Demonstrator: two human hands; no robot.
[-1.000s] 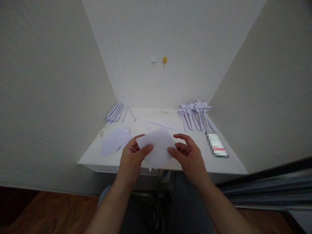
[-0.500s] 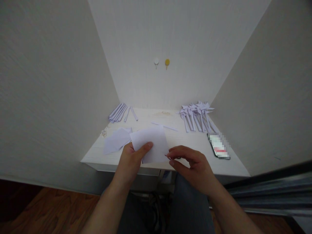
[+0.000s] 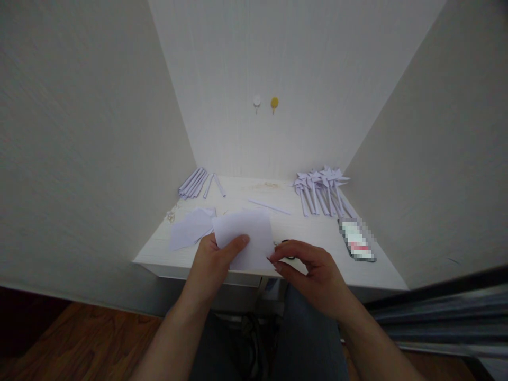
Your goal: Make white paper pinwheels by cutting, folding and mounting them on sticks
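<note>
My left hand grips a white sheet of paper, its thumb lying on the upper face and the fingers hidden beneath. At the sheet's right edge, my right hand has thumb and fingers pinched close together. Something thin and dark shows at those fingertips, too small to make out. Partly behind the right hand is a dark looped handle, probably of scissors, lying on the white desk. Left of the held sheet lie several loose paper sheets.
Rolled paper sticks lie at the back left. Several paper pinwheels are grouped at the back right, with a phone in front. A thin paper strip lies mid-desk. Walls enclose the desk; two hooks hang behind.
The held sheet tilts slightly and its near edge sits a little lower. My right fingertips moved slightly left and down to the sheet's edge. The dark handle behind them shows more.
</note>
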